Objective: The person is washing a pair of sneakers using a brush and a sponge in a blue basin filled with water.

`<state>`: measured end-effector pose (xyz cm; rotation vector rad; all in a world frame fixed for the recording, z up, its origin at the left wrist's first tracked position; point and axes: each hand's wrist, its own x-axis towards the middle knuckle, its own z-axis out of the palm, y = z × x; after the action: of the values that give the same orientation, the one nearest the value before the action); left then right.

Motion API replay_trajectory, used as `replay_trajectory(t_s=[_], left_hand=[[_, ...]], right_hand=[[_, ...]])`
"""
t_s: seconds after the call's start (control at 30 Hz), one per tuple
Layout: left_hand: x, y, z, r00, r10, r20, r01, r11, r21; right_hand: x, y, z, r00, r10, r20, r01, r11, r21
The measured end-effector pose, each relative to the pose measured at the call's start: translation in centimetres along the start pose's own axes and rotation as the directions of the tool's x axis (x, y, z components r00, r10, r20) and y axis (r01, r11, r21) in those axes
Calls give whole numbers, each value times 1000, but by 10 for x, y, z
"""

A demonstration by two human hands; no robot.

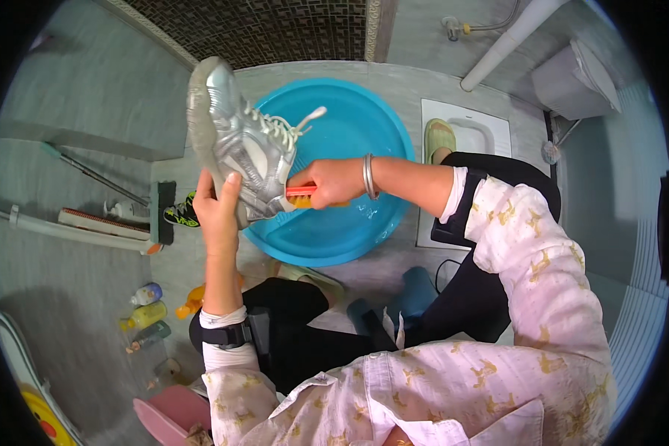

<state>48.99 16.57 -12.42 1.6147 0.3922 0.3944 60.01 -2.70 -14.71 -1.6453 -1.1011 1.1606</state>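
Note:
A silver-grey sneaker point(249, 145) with white laces is held up over the left side of a large blue basin point(342, 238), its toe pointing away from me. My left hand point(217, 212) grips it from below near the heel, the thumb lying along its side. In my right hand point(334, 183) is a scrubbing brush point(302, 199) with an orange-red back and yellowish bristles. The brush meets the shoe's collar at the heel end. My right fingers hide part of the brush. Some water shows in the basin's bottom.
A white squat toilet point(466, 115) lies to the right, with a grey bin point(572, 83) beyond it. Several bottles point(146, 316) stand at the lower left near a pink basin point(172, 412). A black-and-green shoe point(181, 213) and a mop point(100, 177) are on the left.

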Motion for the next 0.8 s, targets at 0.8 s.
replay_trajectory(t_s=[0.8], left_hand=[[6, 13, -39, 915, -33, 403, 383, 385, -839]], right_hand=[[36, 150, -9, 711, 677, -191, -697, 643, -316]])
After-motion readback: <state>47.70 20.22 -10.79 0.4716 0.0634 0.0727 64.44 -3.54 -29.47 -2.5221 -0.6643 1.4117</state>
